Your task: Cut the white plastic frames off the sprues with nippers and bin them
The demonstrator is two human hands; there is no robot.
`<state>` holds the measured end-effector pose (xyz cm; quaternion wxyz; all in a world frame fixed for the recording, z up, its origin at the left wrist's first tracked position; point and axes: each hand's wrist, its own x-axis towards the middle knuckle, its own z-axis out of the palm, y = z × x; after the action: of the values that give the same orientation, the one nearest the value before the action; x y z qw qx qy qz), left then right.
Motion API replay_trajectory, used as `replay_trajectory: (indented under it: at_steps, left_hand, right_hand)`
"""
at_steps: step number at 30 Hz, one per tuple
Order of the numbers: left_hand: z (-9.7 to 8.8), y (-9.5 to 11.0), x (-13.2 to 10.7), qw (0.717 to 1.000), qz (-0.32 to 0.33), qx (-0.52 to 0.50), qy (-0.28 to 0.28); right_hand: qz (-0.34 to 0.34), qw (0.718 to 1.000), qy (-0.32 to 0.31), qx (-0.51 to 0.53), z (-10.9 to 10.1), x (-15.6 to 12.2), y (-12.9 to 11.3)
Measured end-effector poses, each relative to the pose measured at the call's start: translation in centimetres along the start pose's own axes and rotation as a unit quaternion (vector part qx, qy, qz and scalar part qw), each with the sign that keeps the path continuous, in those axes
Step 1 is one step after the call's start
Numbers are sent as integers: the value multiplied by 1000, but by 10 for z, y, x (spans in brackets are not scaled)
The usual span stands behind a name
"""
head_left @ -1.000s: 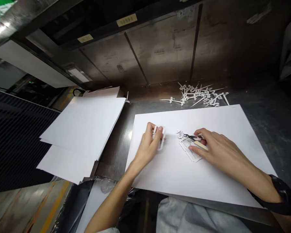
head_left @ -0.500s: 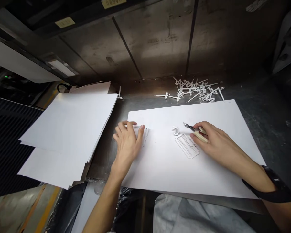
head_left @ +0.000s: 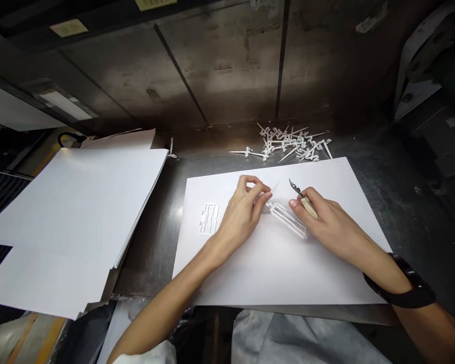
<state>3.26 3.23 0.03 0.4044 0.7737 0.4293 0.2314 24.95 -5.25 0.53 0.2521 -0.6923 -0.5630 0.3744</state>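
Observation:
My left hand is closed in a pinch on the thin sprue of a white plastic frame. The frame is slightly blurred and tilted, over the white sheet; I cannot tell whether it touches it. In my right hand is a pair of side cutters with cream handles and metal jaws. Their tips point up and left, apart from the sprue. A second slotted white frame lies flat on the sheet, left of my left hand.
A heap of white plastic sprues lies behind the sheet on the metal bench. At the left, a stack of large white sheets rests on a box. A metal wall closes off the back.
My left hand has moved right from the left frame and now pinches the other frame's sprue, which has turned and tilted. The cutters' tips now point more upward. The view has shifted right.

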Motion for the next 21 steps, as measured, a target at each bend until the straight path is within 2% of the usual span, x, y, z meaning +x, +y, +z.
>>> replay_trajectory:
  at_steps: [2,4,6,8,11,13,16,19,21]
  left_hand:
    - [1,1,4,997,-13,-80,10]
    - [5,2,7,987,-30,-160,-4]
    - [10,1,10,964,-59,-259,-26]
    - [14,1,10,909,-105,-401,-35]
    - [17,4,7,788,-155,-594,-43]
    - [17,6,3,758,-156,-628,-82]
    - [17,7,-1,768,-154,-604,-143]
    - [14,5,-1,793,-145,-579,-123]
    - [9,3,1,796,-133,-582,-101]
  right_hand:
    - [4,1000,-4,27,-1,1,1]
    - [1,998,-17,64,-2,2,3]
    - [-6,992,-37,118,-2,4,6]
    - [-18,982,-41,183,-2,5,9]
    - [-36,963,-15,265,-1,4,9]
    - [-47,959,6,280,-1,2,5]
    - [-43,965,11,259,-3,0,1]
    - [-17,966,22,259,-5,2,7]
    - [1,961,40,273,-5,5,14]
